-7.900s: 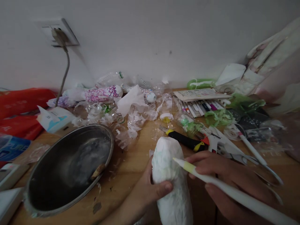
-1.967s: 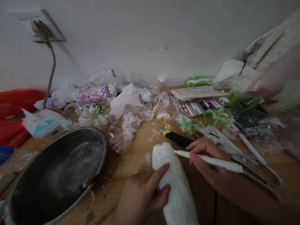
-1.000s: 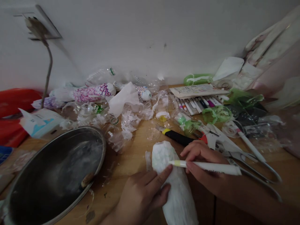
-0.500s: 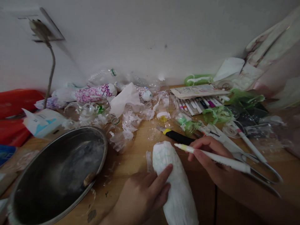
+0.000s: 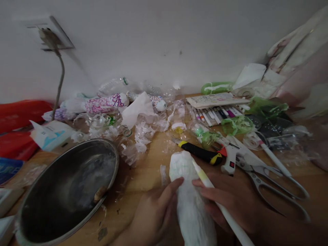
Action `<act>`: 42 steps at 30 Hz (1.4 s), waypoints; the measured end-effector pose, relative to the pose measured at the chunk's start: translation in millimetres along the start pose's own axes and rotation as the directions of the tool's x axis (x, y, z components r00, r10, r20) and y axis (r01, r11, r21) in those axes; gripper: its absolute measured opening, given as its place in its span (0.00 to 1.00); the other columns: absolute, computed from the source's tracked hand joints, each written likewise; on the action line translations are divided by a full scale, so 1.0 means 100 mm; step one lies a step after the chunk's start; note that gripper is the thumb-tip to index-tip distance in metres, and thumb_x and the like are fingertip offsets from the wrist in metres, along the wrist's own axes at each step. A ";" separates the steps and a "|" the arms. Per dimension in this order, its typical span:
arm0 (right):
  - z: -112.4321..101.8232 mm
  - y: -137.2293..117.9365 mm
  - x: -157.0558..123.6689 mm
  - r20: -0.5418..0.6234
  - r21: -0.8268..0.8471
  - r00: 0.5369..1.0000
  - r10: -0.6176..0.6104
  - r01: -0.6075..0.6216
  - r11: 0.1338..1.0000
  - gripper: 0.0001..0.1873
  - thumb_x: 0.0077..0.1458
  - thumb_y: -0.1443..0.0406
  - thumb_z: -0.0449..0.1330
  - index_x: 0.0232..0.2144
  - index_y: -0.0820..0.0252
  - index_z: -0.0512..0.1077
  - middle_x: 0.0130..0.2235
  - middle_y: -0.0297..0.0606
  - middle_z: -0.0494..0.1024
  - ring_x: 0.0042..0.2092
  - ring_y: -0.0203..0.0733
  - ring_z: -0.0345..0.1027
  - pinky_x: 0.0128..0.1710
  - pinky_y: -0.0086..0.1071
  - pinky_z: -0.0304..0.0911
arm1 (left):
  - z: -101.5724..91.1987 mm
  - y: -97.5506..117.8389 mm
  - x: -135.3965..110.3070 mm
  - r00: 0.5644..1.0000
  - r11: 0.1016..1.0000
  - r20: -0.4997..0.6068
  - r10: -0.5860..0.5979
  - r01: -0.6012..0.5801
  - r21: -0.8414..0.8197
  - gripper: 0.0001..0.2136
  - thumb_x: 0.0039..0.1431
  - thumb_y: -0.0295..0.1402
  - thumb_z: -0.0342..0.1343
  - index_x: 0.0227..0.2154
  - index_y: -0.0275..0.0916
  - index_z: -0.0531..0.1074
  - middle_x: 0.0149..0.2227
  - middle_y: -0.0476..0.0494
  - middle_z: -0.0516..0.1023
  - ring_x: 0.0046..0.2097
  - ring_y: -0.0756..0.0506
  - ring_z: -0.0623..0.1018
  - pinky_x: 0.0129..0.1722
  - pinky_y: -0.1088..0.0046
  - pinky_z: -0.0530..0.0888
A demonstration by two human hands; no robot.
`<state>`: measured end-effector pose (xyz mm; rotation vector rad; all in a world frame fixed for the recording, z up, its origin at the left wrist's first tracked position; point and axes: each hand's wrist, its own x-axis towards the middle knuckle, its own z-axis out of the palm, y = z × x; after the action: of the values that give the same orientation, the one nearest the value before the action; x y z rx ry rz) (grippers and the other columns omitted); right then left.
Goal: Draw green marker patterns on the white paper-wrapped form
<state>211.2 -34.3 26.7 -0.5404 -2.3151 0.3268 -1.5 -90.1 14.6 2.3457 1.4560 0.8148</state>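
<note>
Two hands toward six o'clock: right hand (image 5: 228,198) pinches marker (image 5: 231,216); left hand (image 5: 151,210) steadies white form (image 5: 192,208), grip unclear; rolling could skew strokes.

On the blue packet (image 5: 10,173) at nine o'clock, right by the left edge of the view, the capital letters "URE" can be read in a pale tint, the front of the word being cut by the frame. Farther in, also around nine o'clock, the white carton (image 5: 52,134) bears small dark marks too tiny to read, and at two o'clock the lettering-like print on the pale pouch (image 5: 217,100) is illegible.
</note>
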 end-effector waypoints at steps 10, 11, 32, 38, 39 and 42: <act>0.08 -0.04 0.02 0.053 -0.025 0.996 -0.070 0.071 0.997 0.08 0.64 0.64 0.50 0.45 0.58 0.62 0.33 0.40 0.82 0.37 0.44 0.79 0.43 0.36 0.74 | -0.02 -0.04 0.06 0.988 0.981 0.027 -0.152 0.148 0.129 0.08 0.64 0.34 0.44 0.44 0.38 0.61 0.19 0.55 0.77 0.18 0.48 0.78 0.15 0.78 0.69; 0.08 -0.03 0.03 0.057 -0.036 0.995 -0.080 0.082 0.996 0.07 0.64 0.65 0.50 0.45 0.58 0.62 0.32 0.40 0.82 0.36 0.44 0.78 0.41 0.36 0.74 | -0.02 -0.04 0.06 0.990 0.978 -0.013 -0.140 0.140 0.152 0.08 0.64 0.35 0.45 0.42 0.39 0.61 0.19 0.55 0.76 0.17 0.49 0.77 0.15 0.78 0.69; 0.01 0.06 0.00 0.118 0.319 0.826 0.551 -0.557 0.767 0.03 0.58 0.63 0.54 0.32 0.54 0.63 0.25 0.30 0.75 0.24 0.35 0.69 0.22 0.27 0.63 | -0.01 -0.08 0.02 0.990 0.969 0.062 0.124 -0.135 0.209 0.17 0.68 0.30 0.35 0.55 0.38 0.60 0.22 0.54 0.76 0.18 0.50 0.74 0.16 0.74 0.68; -0.06 0.09 -0.01 0.188 0.278 0.831 0.524 -0.557 0.783 0.03 0.59 0.64 0.53 0.32 0.54 0.63 0.26 0.30 0.75 0.25 0.35 0.70 0.24 0.28 0.63 | -0.02 -0.10 0.03 0.989 0.974 0.059 0.133 -0.141 0.175 0.16 0.68 0.30 0.37 0.54 0.37 0.62 0.21 0.54 0.75 0.19 0.49 0.74 0.16 0.74 0.67; -0.06 0.09 -0.01 0.177 0.296 0.835 0.522 -0.551 0.780 0.03 0.60 0.63 0.52 0.32 0.54 0.63 0.26 0.30 0.75 0.25 0.35 0.70 0.23 0.28 0.62 | -0.02 -0.10 0.03 0.989 0.973 0.059 0.136 -0.145 0.178 0.16 0.68 0.30 0.36 0.54 0.37 0.62 0.21 0.54 0.75 0.18 0.49 0.74 0.16 0.74 0.67; -0.07 0.08 -0.02 0.141 0.344 0.835 0.531 -0.545 0.765 0.04 0.60 0.63 0.52 0.32 0.53 0.62 0.25 0.29 0.74 0.25 0.35 0.69 0.21 0.27 0.60 | -0.02 -0.10 0.03 0.989 0.972 0.050 0.141 -0.148 0.180 0.16 0.68 0.30 0.36 0.53 0.37 0.63 0.21 0.54 0.75 0.18 0.50 0.73 0.16 0.75 0.67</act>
<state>219.4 -27.1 27.2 -1.0056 -2.0081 1.0375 -9.3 -82.7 12.5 2.6151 1.4127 0.6933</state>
